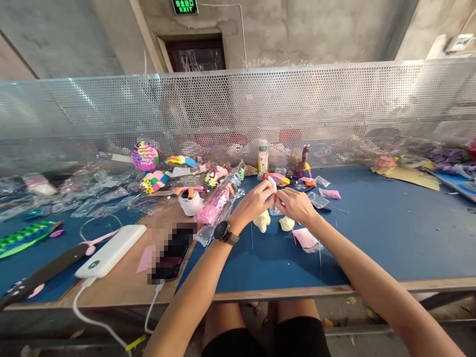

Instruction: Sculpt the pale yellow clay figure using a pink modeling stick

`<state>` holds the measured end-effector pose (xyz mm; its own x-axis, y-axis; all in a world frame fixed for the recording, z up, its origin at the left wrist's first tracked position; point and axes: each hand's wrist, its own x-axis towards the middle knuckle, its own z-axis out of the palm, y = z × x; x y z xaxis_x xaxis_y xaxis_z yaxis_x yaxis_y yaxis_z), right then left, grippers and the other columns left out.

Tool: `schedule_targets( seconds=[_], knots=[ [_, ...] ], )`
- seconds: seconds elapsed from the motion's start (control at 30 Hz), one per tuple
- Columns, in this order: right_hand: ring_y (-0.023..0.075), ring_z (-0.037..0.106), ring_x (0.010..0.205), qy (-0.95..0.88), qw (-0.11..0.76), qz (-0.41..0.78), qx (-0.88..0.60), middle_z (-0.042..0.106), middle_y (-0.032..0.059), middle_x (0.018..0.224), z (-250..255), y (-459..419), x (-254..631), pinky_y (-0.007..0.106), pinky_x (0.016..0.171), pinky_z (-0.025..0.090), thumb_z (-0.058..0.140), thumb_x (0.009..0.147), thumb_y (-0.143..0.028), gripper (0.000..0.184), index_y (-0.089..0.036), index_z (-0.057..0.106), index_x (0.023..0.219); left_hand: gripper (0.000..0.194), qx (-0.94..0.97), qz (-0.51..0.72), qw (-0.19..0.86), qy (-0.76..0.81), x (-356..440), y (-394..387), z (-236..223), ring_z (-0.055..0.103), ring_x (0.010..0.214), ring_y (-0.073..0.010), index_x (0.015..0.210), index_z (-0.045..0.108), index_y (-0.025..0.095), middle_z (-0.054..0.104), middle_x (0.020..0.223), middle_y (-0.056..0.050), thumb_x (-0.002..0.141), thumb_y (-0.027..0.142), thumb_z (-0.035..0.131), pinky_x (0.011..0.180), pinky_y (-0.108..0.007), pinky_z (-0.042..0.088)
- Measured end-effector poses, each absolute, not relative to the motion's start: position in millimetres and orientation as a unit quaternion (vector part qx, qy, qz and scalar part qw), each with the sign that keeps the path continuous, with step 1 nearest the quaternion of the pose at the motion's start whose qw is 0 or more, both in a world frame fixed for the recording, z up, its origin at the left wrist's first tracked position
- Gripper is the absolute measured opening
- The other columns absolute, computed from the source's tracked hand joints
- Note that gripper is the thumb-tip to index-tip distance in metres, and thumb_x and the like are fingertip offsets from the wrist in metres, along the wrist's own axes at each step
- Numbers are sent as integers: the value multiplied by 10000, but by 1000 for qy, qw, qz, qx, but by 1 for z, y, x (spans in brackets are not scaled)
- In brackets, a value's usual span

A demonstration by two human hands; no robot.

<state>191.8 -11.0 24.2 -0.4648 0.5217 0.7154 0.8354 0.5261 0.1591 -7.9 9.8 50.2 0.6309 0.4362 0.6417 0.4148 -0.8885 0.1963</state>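
Note:
My left hand (256,202) and my right hand (296,205) meet above the blue mat. Between their pinched fingertips sits a small white lump (272,184), like soft modelling clay, mostly hidden by the fingers. Just below my left hand lies a pale yellow clay figure (262,221). A second pale yellow lump (286,223) rests below my right hand. Close by is a pink piece of clay (306,238) in clear plastic wrap. A thin wire (252,235) lies left of the yellow figure.
A white-capped bottle (263,157) stands behind my hands. Colourful clay figures (145,155) and plastic bags lie along the perforated metal screen (208,109). At left are a white power bank (110,251) with cables and a phone (174,253). Brown card (416,177) lies far right.

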Motion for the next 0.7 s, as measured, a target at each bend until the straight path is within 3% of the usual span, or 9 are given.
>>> schedule_targets(
  seconds=[0.3, 0.47, 0.7],
  knots=[
    [169, 551, 604, -796, 350, -239, -432, 617, 32, 623, 24, -9, 193, 307, 588, 320, 516, 996, -203, 288, -212, 586, 717, 166, 894, 370, 54, 249, -7, 12, 52, 660, 914, -198, 912, 647, 183, 689, 998, -64, 1015, 135, 525, 842, -321, 529],
    [187, 589, 720, -833, 335, -191, -396, 645, 42, 737, 29, -9, 196, 287, 628, 370, 490, 1035, -197, 245, -217, 579, 808, 281, 900, 349, 76, 251, -8, 12, 52, 624, 771, -186, 832, 616, 201, 661, 817, -34, 1071, 226, 469, 758, -307, 497],
    [187, 567, 728, -862, 339, -142, -348, 620, 36, 752, 27, -11, 192, 288, 677, 418, 468, 1057, -186, 250, -220, 553, 824, 290, 906, 345, 55, 239, -12, 11, 52, 576, 731, -172, 792, 571, 204, 623, 809, -35, 1053, 176, 446, 715, -298, 462]
  ],
)
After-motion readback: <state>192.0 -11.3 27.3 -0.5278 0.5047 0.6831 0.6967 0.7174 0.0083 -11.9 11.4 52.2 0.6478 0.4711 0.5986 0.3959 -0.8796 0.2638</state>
